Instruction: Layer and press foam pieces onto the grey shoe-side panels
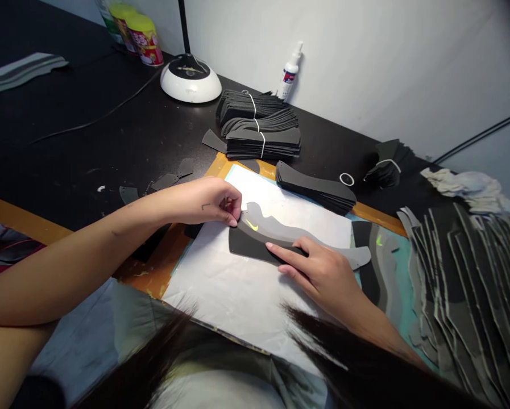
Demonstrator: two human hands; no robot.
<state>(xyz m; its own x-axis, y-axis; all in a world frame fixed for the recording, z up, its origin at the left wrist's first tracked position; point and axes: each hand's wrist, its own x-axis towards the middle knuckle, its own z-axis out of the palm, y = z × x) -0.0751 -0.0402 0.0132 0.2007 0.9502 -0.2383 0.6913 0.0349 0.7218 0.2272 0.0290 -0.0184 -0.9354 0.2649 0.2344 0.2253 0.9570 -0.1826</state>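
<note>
A grey shoe-upper piece (306,237) with a small yellow-green swoosh lies on a darker piece (248,245), both on a white paper sheet (233,289). My left hand (206,200) pinches the left end of the grey piece with curled fingers. My right hand (323,270) lies flat, fingers stretched out, pressing on the lower edge of the two pieces near their middle.
Bundles of black cut pieces (261,128) tied with white bands sit behind the paper, with a loose stack (316,187) beside them. Several grey and black pieces (463,278) fan out at the right. A white lamp base (190,79), a glue bottle (289,71), cans (144,37) and a rag (468,187) stand farther back.
</note>
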